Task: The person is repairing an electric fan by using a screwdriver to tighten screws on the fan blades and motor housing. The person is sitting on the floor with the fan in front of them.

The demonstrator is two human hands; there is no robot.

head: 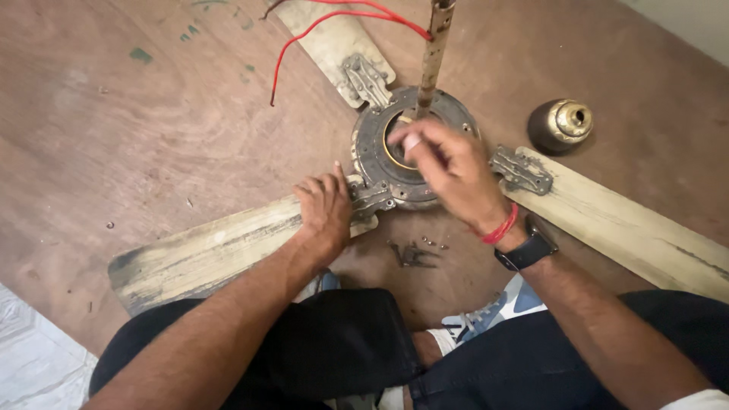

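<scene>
fan hub under right hand, fingers curled, grip unclear | left hand pressed flat on blade

One small screen, a dark square smartwatch with a black band on the right wrist, face dark, no boxes, no labels, no signs on the floor

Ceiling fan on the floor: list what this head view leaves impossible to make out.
- Motor hub: its centre is covered by the right hand.
- Right fingertips: blurred, so any small part they pinch cannot be told.
- Rod and red wires: cut off by the top edge.
- Right blade: its end runs out of frame.
- Screws near the pliers: too small to count.
</scene>
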